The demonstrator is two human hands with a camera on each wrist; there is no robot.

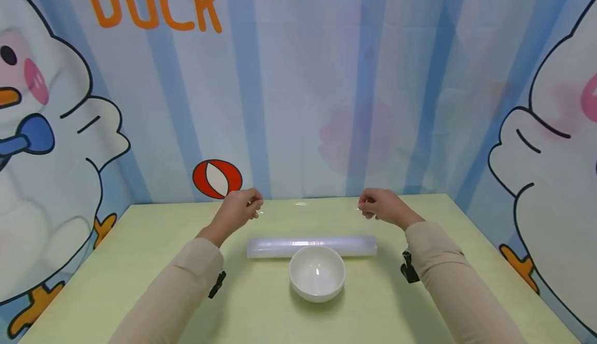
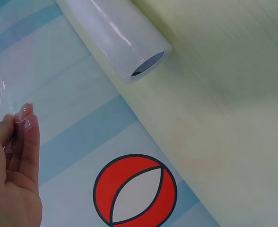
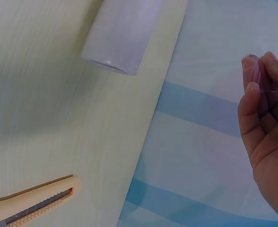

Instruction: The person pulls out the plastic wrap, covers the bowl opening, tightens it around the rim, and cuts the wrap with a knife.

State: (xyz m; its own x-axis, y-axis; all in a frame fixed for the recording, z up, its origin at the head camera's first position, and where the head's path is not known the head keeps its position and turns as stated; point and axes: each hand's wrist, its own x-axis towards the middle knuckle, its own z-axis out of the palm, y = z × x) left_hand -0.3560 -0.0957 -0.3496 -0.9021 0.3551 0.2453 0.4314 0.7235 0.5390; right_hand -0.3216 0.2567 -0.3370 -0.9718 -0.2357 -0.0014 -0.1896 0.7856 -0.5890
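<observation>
Both hands are raised past the far side of a roll of cling film [image 1: 275, 247], which lies crosswise on the table. My left hand [image 1: 237, 210] pinches one corner of a clear sheet of cling film [image 1: 301, 204] between thumb and fingers. Its opposite corner is pinched by my right hand [image 1: 386, 207], so the sheet spans the gap between them, showing mainly as faint glints. In the left wrist view, film [image 2: 1, 87] wraps over the fingertips. A white bowl [image 1: 317, 276] stands upright on the near side of the roll, with nothing in it.
A peach-coloured utility knife [image 3: 39, 201] lies on the table, seen in the right wrist view. The pale yellow-green table [image 1: 154, 245] ends at a striped blue curtain [image 1: 298, 100] printed with ducks and a red ball.
</observation>
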